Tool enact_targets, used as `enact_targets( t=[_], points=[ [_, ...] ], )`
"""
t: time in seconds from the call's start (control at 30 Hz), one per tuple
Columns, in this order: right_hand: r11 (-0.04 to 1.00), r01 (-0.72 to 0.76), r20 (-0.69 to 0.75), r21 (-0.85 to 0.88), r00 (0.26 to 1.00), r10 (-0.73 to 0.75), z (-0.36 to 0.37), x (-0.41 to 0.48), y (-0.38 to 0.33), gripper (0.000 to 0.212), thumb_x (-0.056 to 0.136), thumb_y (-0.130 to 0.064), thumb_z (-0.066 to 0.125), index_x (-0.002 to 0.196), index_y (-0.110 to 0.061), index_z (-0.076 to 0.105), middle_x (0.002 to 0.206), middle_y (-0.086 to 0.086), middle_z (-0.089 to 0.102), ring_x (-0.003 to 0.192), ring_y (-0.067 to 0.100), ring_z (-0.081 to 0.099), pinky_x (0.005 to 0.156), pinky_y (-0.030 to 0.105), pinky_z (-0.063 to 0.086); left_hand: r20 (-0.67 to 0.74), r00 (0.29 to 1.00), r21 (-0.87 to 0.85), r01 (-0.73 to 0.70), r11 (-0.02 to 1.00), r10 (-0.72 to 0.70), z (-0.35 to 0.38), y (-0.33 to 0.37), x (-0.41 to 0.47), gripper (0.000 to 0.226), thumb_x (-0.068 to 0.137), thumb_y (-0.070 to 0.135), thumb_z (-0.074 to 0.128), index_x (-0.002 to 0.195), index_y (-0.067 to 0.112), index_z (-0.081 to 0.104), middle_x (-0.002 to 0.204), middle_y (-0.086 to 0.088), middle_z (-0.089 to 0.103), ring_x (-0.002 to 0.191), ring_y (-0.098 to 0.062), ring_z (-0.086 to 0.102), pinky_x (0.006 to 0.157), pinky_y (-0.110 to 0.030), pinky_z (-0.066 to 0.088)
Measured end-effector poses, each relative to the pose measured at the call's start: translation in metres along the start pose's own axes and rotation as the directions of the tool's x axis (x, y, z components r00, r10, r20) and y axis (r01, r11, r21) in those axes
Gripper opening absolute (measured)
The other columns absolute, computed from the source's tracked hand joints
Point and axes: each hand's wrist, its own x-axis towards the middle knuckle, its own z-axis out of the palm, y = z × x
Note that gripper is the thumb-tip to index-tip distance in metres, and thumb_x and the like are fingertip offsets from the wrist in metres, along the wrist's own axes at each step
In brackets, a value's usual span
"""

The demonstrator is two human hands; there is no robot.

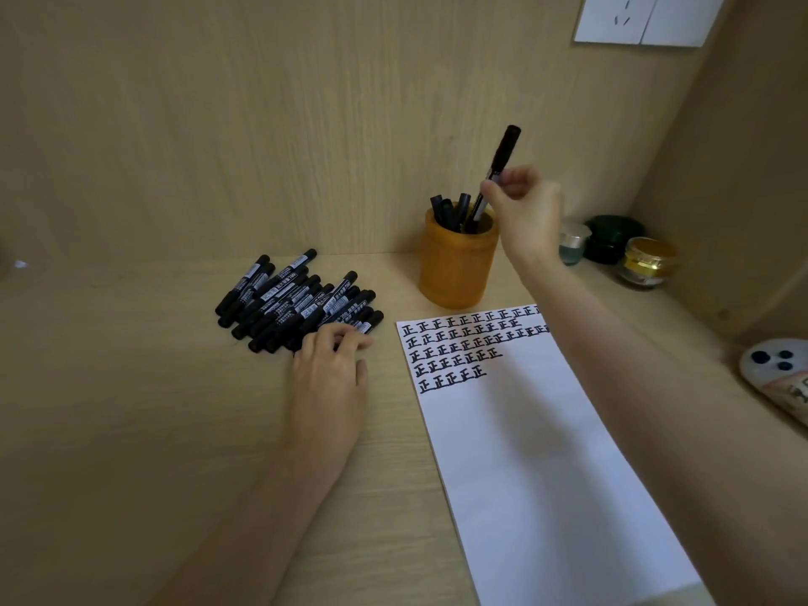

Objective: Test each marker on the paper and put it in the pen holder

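Note:
My right hand (524, 212) pinches a capped black marker (503, 155) upright, with its lower end inside the mouth of the orange pen holder (454, 269). Several black markers stand in that holder. A pile of black markers (293, 299) lies on the desk to the left. My left hand (330, 378) rests at the pile's near edge, and its fingertips touch a marker there. White paper (524, 452) lies to the right, with several rows of black test characters along its top.
Three small jars (612, 247) stand at the back right, by the side wall. A white object with dark dots (778, 369) lies at the right edge. A wall socket (642, 19) sits high on the back panel. The desk (131, 408) is light wood.

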Motion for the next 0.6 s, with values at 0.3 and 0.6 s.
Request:
enact_targets(
  t=[0.3,0.6],
  points=[
    [0.813,0.214,0.203,-0.542,0.972,-0.12,0.009,0.0,0.011,0.023,0.092,-0.026,0.06,0.112,-0.014,0.065,0.107,0.006,0.069,0.107,0.025,0.056,0.091,0.032,0.032,-0.069,0.998,0.085,0.011,0.996,-0.005,0.002,-0.004,0.002,0.035,0.078,-0.004,0.065,0.107,0.015,0.066,0.108,-0.007,0.062,0.098,-0.03,0.055,0.078,-0.04,0.043],
    [0.656,0.292,0.337,-0.696,0.94,-0.061,0.009,0.002,0.009,0.03,0.099,-0.022,0.043,0.103,-0.004,0.067,0.102,0.021,0.064,0.115,0.032,0.041,0.081,0.035,0.027,-0.075,0.997,0.094,0.011,0.995,-0.004,0.004,-0.004,0.001,0.034,0.078,-0.002,0.068,0.107,0.015,0.067,0.1,-0.008,0.064,0.091,-0.029,0.055,0.077,-0.041,0.043]
  ],
)
